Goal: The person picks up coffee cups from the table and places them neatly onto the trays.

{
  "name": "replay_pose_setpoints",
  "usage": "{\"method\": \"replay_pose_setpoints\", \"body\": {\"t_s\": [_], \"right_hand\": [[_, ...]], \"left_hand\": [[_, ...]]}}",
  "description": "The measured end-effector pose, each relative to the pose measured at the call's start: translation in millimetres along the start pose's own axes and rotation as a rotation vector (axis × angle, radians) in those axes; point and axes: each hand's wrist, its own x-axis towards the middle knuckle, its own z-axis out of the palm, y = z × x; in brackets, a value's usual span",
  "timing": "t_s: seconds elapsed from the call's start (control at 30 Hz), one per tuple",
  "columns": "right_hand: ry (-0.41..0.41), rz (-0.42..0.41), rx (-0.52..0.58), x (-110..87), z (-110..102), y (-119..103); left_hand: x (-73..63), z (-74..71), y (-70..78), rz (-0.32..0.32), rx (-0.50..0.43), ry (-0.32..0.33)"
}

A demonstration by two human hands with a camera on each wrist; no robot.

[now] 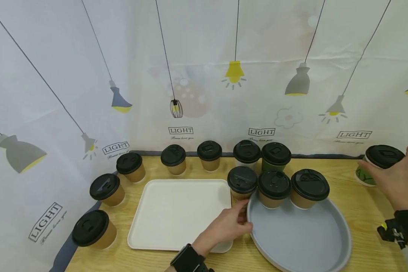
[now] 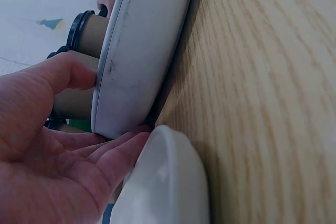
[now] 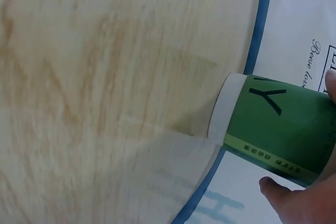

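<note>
Left hand (image 1: 226,223) grips left rim of gray round tray (image 1: 299,238), thumb against rim. Right hand (image 1: 399,181) holds green cup (image 1: 363,175) with black lid (image 1: 384,156), behind and right of gray round tray, well apart; cannot tell if cup touches counter (image 1: 367,215). Two brown cups (image 1: 270,202) stand inside gray round tray near its back rim. White tray (image 1: 180,215) lies just left of gray round tray.

In the head view, the bottom edge cut off part of the round tray (image 1: 299,241), and brown cups (image 1: 271,198) hid some of its far rim. The printed script (image 1: 181,138) was too small to read surely. The right wrist view cropped the green cup (image 3: 278,129) and right hand (image 3: 310,203); the left wrist view, the white tray (image 2: 184,182).
</note>
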Motion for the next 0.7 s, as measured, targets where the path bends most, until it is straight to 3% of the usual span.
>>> {"method": "replay_pose_setpoints", "body": {"t_s": [0.33,0.7], "right_hand": [[0.009,-0.03,0.006,1.4,-0.8,1.7],[0.025,-0.126,0.099,-21.4,-14.8,-6.3]], "left_hand": [[-0.1,1.9,2.1,-0.004,-0.007,0.002],[-0.1,1.3,3.5,-0.012,-0.026,0.0]]}}
